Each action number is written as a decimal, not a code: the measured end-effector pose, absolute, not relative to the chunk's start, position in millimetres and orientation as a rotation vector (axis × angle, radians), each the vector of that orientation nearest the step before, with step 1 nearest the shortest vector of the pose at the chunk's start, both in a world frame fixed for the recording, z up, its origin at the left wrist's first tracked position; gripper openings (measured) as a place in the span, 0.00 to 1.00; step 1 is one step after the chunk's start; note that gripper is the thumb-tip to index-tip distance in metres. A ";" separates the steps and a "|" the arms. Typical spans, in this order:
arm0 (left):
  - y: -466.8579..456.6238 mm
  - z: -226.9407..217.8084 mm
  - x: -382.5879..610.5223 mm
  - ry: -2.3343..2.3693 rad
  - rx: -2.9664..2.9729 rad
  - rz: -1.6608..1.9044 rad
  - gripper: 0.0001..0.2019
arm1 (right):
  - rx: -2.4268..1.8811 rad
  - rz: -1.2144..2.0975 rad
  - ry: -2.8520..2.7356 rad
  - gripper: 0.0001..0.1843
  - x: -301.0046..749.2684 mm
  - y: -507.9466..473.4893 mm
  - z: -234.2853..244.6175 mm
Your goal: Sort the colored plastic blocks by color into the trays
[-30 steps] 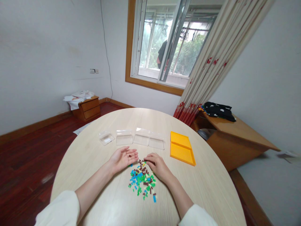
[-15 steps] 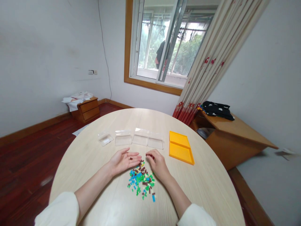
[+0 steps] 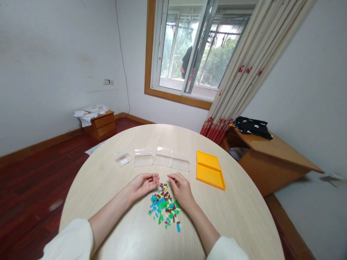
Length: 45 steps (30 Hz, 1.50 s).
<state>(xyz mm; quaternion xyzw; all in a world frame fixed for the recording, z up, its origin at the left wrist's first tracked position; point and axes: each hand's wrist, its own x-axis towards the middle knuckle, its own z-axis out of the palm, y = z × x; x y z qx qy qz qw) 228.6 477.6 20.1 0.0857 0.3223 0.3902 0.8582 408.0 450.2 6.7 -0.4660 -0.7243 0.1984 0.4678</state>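
My left hand is turned palm up at the upper left of a loose pile of building bricks. Its fingers curl a little, and a small brown brick lies in them beside the thumb. Opposite it, at the pile's upper right, my right hand has thumb and fingers drawn together on a dark brown brick, mostly hidden by the fingers. The two hands are apart. Green, blue, brown, yellow and cream pieces make up the pile on the round table.
Beyond the hands stand clear plastic boxes in a row, with a smaller clear box at their left. A yellow two-part tray lies to the right. Past the table are a wooden desk and a curtain.
My left hand has drawn slightly back and its fingers have curled more around the brown brick. My right hand stays closed nearly in place. The view has shifted slightly.
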 end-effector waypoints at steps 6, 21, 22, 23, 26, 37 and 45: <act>482.7 23.4 225.8 0.766 0.092 0.908 0.10 | -1.205 0.543 -1.983 0.10 411.4 453.6 -2.1; 483.6 23.3 221.2 0.757 0.050 0.912 0.12 | -1.232 0.627 -2.042 0.12 412.9 451.4 2.6; 483.5 23.2 221.0 0.754 0.053 0.909 0.12 | -1.231 0.626 -2.041 0.12 413.3 451.7 2.0; 483.3 23.2 220.7 0.750 0.056 0.906 0.11 | -1.226 0.627 -2.036 0.12 413.7 452.2 1.4; 481.9 23.5 220.6 0.739 0.094 0.885 0.10 | -1.211 0.637 -1.988 0.13 414.9 454.3 -1.1; 478.7 24.8 222.3 0.700 0.177 0.802 0.17 | -1.251 0.635 -1.991 0.10 415.4 454.3 0.4; 476.9 27.4 221.6 0.677 0.185 0.758 0.21 | -1.274 0.552 -2.029 0.07 413.6 453.1 0.4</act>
